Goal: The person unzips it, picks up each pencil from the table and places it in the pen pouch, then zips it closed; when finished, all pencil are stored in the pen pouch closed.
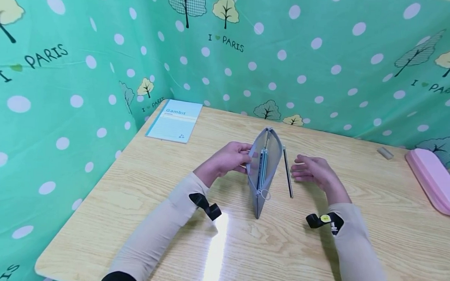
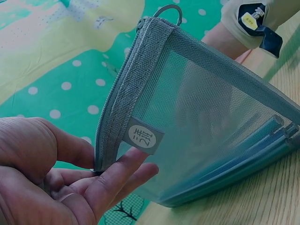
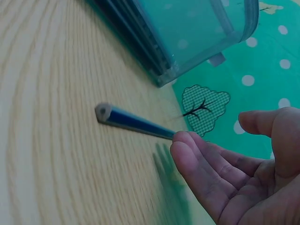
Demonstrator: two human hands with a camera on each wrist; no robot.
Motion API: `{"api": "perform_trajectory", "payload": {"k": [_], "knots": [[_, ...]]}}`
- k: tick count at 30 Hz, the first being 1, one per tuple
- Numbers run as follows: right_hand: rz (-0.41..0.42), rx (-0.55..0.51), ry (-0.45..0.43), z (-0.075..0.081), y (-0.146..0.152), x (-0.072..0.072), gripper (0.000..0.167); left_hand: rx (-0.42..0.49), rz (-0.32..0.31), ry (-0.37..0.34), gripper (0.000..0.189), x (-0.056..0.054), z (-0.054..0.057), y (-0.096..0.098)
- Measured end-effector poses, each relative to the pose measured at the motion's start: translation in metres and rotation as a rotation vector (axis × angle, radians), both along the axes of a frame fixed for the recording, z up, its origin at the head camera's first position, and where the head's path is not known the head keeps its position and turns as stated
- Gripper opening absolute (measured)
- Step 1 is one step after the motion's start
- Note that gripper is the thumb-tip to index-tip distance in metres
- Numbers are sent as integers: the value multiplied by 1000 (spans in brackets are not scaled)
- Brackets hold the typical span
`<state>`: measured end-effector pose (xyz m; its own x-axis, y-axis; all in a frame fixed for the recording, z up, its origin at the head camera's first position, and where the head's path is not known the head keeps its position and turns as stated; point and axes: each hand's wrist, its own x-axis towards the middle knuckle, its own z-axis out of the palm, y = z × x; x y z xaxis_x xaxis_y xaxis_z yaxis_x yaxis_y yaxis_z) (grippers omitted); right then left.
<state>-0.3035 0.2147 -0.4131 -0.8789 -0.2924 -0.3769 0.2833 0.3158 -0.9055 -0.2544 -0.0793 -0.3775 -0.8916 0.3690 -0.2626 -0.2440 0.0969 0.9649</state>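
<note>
A grey mesh zip pouch (image 1: 263, 175) stands on its bottom edge on the table, its zip mouth spread apart. Several dark blue pencils (image 1: 262, 167) lie inside it, blurred through the mesh in the left wrist view. My left hand (image 1: 232, 159) pinches the zipped rim between thumb and fingers, beside a small label (image 2: 143, 136). One loose pencil (image 1: 288, 172) lies on the wood to the right of the pouch, its flat end (image 3: 103, 111) toward the right wrist camera. Just right of that pencil is my right hand (image 1: 314, 171), its fingers extended and thumb apart, holding nothing.
A Gambit notebook (image 1: 176, 120) lies at the table's back left. Toward the back right are a small grey-brown block (image 1: 385, 153) and a pink case (image 1: 436, 181). Green patterned cloth (image 1: 308, 56) hangs along the table's back and left edges.
</note>
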Motion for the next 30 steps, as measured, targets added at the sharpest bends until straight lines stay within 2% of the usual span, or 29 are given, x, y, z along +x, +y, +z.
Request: {"api": "perform_trajectory", "payload": {"k": [6, 15, 20, 26, 30], "knots": [[32, 47, -26, 0, -2, -6, 71, 10, 0, 6, 52, 1, -1, -2], [5, 76, -66, -2, -8, -13, 74, -2, -8, 17, 52, 0, -3, -3], [-18, 86, -22, -9, -11, -15, 75, -1, -7, 19, 52, 0, -3, -3], [-44, 197, 23, -11, -18, -17, 71, 10, -9, 23, 51, 2, -1, -2], [-63, 270, 34, -11, -22, -18, 63, 8, -7, 25, 52, 2, 0, -3]]}}
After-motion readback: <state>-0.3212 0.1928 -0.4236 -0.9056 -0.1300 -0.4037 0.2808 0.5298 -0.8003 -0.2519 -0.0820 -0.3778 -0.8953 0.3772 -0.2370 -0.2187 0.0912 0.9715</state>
